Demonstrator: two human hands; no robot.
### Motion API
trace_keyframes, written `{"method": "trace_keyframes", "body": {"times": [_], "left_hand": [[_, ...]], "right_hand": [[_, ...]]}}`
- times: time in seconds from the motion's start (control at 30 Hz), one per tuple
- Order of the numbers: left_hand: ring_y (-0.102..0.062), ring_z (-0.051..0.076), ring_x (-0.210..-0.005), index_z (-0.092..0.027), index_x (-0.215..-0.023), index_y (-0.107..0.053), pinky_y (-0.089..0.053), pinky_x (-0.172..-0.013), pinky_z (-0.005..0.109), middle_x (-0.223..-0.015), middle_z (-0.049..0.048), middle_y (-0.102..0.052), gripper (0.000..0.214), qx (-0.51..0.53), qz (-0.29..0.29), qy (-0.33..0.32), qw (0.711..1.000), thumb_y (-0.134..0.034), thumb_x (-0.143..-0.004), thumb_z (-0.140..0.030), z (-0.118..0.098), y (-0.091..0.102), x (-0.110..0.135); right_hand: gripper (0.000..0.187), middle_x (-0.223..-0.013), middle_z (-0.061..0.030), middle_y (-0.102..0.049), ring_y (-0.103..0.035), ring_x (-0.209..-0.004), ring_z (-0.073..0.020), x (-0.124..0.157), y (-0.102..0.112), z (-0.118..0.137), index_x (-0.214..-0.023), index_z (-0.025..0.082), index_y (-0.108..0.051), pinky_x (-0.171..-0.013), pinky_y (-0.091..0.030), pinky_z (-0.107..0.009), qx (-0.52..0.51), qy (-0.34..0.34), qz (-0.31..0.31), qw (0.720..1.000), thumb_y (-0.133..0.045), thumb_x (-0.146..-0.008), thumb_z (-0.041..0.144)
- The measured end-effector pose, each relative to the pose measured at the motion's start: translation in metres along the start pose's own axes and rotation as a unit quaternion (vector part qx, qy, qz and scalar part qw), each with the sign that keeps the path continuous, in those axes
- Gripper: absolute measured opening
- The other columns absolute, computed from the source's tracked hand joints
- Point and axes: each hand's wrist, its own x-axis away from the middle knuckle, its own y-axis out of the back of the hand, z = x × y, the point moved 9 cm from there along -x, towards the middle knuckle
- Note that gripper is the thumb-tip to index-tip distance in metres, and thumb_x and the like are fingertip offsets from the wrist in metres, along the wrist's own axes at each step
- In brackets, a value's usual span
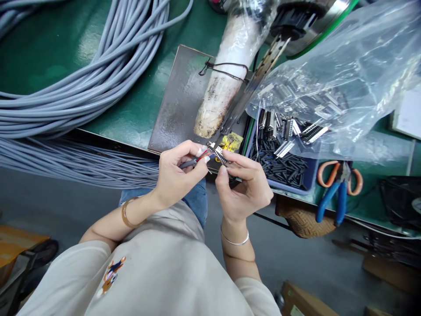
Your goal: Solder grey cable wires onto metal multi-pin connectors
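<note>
My left hand (pixel 179 171) pinches the stripped end of a grey cable (pixel 188 163), with thin red and blue wires fanning out past the fingertips. My right hand (pixel 245 182) is closed at the fingertips around a small metal multi-pin connector (pixel 219 153), which meets the wire ends. Whether any wire is fixed to the connector cannot be made out. Just beyond the fingers lies a yellow sponge (pixel 234 141) with a yellow piece on it. A blue tray (pixel 307 186) of short black tubes and loose connectors (pixel 283 129) sits right of my right hand.
Coiled grey cable (pixel 131 57) covers the bench's left, with more strands hanging off its edge. A plastic-wrapped white tube (pixel 223 83) points at my hands over a dark metal plate (pixel 177 96). Pliers (pixel 340 184) and scissors lie right, below a clear bag (pixel 355 79) of connectors.
</note>
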Motion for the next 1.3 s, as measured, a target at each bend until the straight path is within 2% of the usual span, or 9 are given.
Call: {"method": "trace_keyframes", "body": {"times": [0.2, 0.77, 1.03, 1.3], "left_hand": [[-0.051, 0.005, -0.055, -0.016, -0.069, -0.06, -0.042, -0.05, 0.014, -0.074, 0.0004, -0.069, 0.015, -0.007, -0.007, -0.039, 0.999, -0.071, -0.08, -0.017, -0.005, 0.001, -0.003], [-0.044, 0.003, -0.05, -0.017, -0.073, -0.058, -0.036, -0.045, 0.014, -0.076, -0.0006, -0.068, 0.015, -0.022, -0.006, -0.077, 0.997, -0.069, -0.084, -0.015, -0.013, 0.0, -0.001], [-0.043, 0.001, -0.049, -0.016, -0.071, -0.059, -0.034, -0.044, 0.013, -0.079, 0.0004, -0.071, 0.015, -0.035, -0.001, -0.045, 0.998, -0.071, -0.079, -0.015, -0.01, 0.002, 0.001], [-0.044, 0.002, -0.051, -0.016, -0.072, -0.058, -0.037, -0.046, 0.014, -0.082, 0.0013, -0.072, 0.014, -0.024, 0.006, -0.046, 0.999, -0.068, -0.081, -0.013, -0.007, 0.0, 0.001]], "right_hand": [[0.018, -0.108, -0.0036, -0.081, -0.079, -0.095, -0.019, -0.002, -0.001, 0.003, -0.091, 0.023, -0.064, -0.08, -0.067, -0.034, -0.002, 0.014, 0.005, 1.0, -0.074, -0.086, 0.009], [0.018, -0.104, -0.003, -0.082, -0.079, -0.09, -0.0181, -0.009, 0.002, 0.009, -0.087, 0.022, -0.066, -0.079, -0.066, -0.033, 0.027, 0.025, -0.001, 0.999, -0.077, -0.083, 0.008], [0.02, -0.108, -0.003, -0.082, -0.079, -0.09, -0.0165, -0.006, 0.0, 0.012, -0.088, 0.023, -0.063, -0.075, -0.067, -0.029, 0.041, 0.037, 0.014, 0.998, -0.076, -0.083, 0.008], [0.019, -0.105, -0.0025, -0.082, -0.079, -0.092, -0.0167, -0.006, 0.0, 0.01, -0.087, 0.023, -0.062, -0.081, -0.066, -0.031, 0.041, 0.04, 0.011, 0.998, -0.076, -0.085, 0.009]]}}
